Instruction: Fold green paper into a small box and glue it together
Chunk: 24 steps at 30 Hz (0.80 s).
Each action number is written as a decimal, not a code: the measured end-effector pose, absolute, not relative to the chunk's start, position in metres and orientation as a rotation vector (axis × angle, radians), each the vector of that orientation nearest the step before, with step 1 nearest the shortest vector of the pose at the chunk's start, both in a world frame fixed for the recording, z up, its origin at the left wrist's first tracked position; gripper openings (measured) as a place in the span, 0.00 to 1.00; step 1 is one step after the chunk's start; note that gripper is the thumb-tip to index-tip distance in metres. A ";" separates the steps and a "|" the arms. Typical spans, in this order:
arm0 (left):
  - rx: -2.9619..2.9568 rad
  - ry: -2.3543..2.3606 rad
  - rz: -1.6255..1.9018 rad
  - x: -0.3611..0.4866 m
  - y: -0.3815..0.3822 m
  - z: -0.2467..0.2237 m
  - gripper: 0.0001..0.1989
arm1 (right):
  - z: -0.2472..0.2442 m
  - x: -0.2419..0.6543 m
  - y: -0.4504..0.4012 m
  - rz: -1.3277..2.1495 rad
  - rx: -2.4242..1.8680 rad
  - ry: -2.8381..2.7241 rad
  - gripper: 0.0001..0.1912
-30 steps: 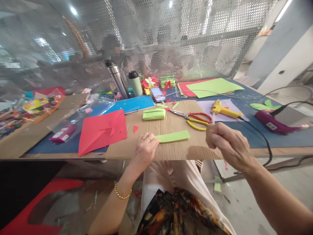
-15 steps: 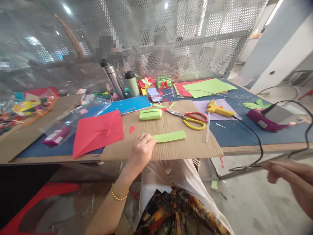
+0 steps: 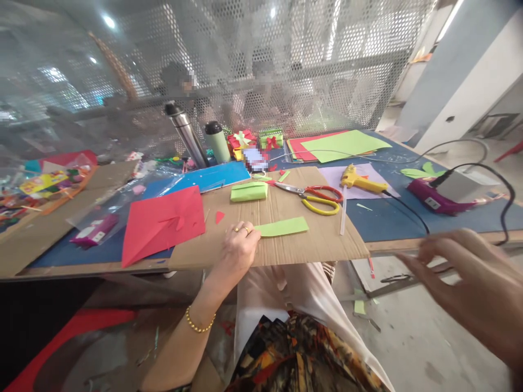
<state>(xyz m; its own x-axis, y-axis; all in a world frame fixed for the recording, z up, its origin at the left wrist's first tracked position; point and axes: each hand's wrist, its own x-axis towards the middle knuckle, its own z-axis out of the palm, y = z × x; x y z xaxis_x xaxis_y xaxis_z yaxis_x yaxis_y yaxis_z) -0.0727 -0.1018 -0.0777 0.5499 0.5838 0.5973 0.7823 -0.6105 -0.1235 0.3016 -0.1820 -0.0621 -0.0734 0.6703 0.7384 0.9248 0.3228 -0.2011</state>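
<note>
My left hand (image 3: 240, 246) rests at the front of the cardboard sheet (image 3: 318, 245), its fingers closed on the left end of a light green paper strip (image 3: 285, 227). The strip lies flat and points right. Off the table's front edge at the right, my right hand (image 3: 469, 277) hangs in the air, slightly blurred, thumb and fingers apart with nothing between them. Behind the strip sit a small green paper-wrapped box (image 3: 249, 191) and scissors (image 3: 321, 200) with red and yellow handles. A yellow glue gun (image 3: 362, 181) lies on lilac paper (image 3: 379, 173), its clear glue stick pointing toward me.
Red paper (image 3: 163, 223) and a blue folder (image 3: 200, 178) lie to the left. A steel flask (image 3: 188, 136) and a green bottle (image 3: 218, 142) stand at the back near green sheets (image 3: 347, 145). A purple power strip (image 3: 433, 198) with black cable (image 3: 509, 196) is on the right.
My right hand has come in from the right edge, moving left and up toward the table. My left hand stays on the green strip. The view has shifted slightly.
</note>
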 end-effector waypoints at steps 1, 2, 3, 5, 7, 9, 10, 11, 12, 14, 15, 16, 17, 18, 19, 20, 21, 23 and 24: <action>-2.411 -1.118 -0.719 -0.071 -0.101 -0.077 0.13 | -0.052 0.281 -0.172 -0.397 -1.312 -1.938 0.06; -2.414 -1.116 -0.724 -0.068 -0.100 -0.077 0.13 | -0.045 0.261 -0.161 -0.363 -1.181 -2.024 0.01; -2.422 -1.113 -0.740 -0.066 -0.099 -0.077 0.13 | -0.040 0.243 -0.151 -0.297 -1.076 -2.108 0.03; -2.447 -1.109 -0.777 -0.061 -0.098 -0.077 0.13 | -0.039 0.213 -0.129 -0.229 -0.914 -2.279 0.02; -2.477 -1.107 -0.798 -0.058 -0.098 -0.076 0.13 | -0.046 0.193 -0.110 -0.298 -0.897 -2.418 0.04; -2.507 -1.120 -0.794 -0.057 -0.099 -0.075 0.14 | -0.055 0.183 -0.097 -0.367 -0.912 -2.489 0.07; -2.522 -1.128 -0.788 -0.057 -0.100 -0.074 0.13 | -0.060 0.180 -0.094 -0.363 -0.907 -2.512 0.10; -2.532 -1.136 -0.775 -0.057 -0.102 -0.074 0.13 | -0.063 0.179 -0.092 -0.338 -0.902 -2.522 0.11; -2.535 -1.144 -0.753 -0.056 -0.103 -0.073 0.13 | -0.066 0.179 -0.092 -0.298 -0.899 -2.521 0.13; -2.530 -1.157 -0.702 -0.055 -0.107 -0.071 0.12 | -0.068 0.180 -0.094 -0.222 -0.891 -2.492 0.14; -2.529 -1.159 -0.683 -0.054 -0.108 -0.070 0.12 | -0.067 0.180 -0.096 -0.198 -0.891 -2.477 0.15; -2.532 -1.155 -0.672 -0.052 -0.109 -0.069 0.11 | -0.067 0.181 -0.097 -0.179 -0.888 -2.476 0.15; -2.539 -1.145 -0.671 -0.051 -0.109 -0.068 0.11 | -0.066 0.182 -0.099 -0.166 -0.880 -2.478 0.16; -2.549 -1.129 -0.679 -0.051 -0.109 -0.068 0.10 | -0.066 0.184 -0.100 -0.156 -0.875 -2.478 0.16; -2.556 -1.114 -0.694 -0.050 -0.109 -0.068 0.10 | -0.066 0.186 -0.100 -0.148 -0.877 -2.471 0.16; -2.562 -1.101 -0.713 -0.051 -0.109 -0.069 0.10 | -0.066 0.188 -0.100 -0.139 -0.883 -2.458 0.16; -2.567 -1.096 -0.737 -0.051 -0.109 -0.069 0.10 | -0.067 0.191 -0.100 -0.129 -0.890 -2.437 0.16; -2.582 -1.103 -0.787 -0.053 -0.109 -0.070 0.10 | -0.070 0.197 -0.100 -0.101 -0.904 -2.387 0.16; -2.590 -1.112 -0.807 -0.054 -0.109 -0.070 0.10 | -0.072 0.200 -0.100 -0.082 -0.909 -2.363 0.16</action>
<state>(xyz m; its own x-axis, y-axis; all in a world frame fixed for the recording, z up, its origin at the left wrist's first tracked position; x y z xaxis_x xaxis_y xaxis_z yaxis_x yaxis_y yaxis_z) -0.0543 -0.1088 -0.0704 0.5655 0.6054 0.5601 0.7202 -0.6934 0.0225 0.2004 -0.0998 -0.0725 -0.5860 0.5912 0.5542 0.6280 0.7635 -0.1505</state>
